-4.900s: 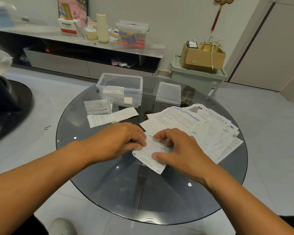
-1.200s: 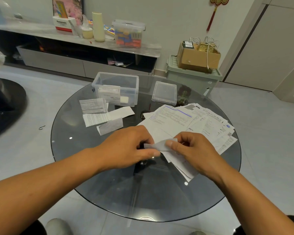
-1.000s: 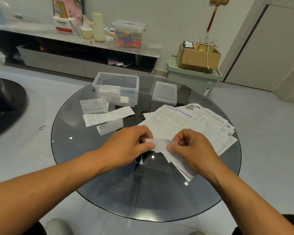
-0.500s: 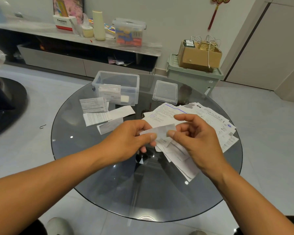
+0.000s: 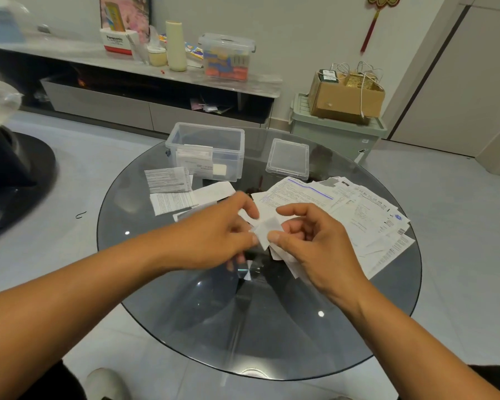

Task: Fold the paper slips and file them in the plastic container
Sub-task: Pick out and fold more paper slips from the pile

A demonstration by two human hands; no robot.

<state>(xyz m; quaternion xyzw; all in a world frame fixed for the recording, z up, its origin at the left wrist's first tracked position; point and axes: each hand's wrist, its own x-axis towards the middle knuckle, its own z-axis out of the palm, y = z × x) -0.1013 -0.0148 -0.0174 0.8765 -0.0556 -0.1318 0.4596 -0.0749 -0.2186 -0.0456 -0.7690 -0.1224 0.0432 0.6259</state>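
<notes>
Glass table (image 5: 185,313): a person folds paper slips above its middle.
Done: a few folded slips stand in the clear container (image 5: 207,151) near the far edge; its lid (image 5: 287,158) lies beside it.
Left: a fanned stack (image 5: 358,209) toward the right edge, and several loose slips (image 5: 171,192) toward the left.
Hands: left hand (image 5: 214,235) and right hand (image 5: 315,243) each pinch one small white slip (image 5: 267,229) between thumb and fingertips, fingers curled, lifted off the glass.
</notes>
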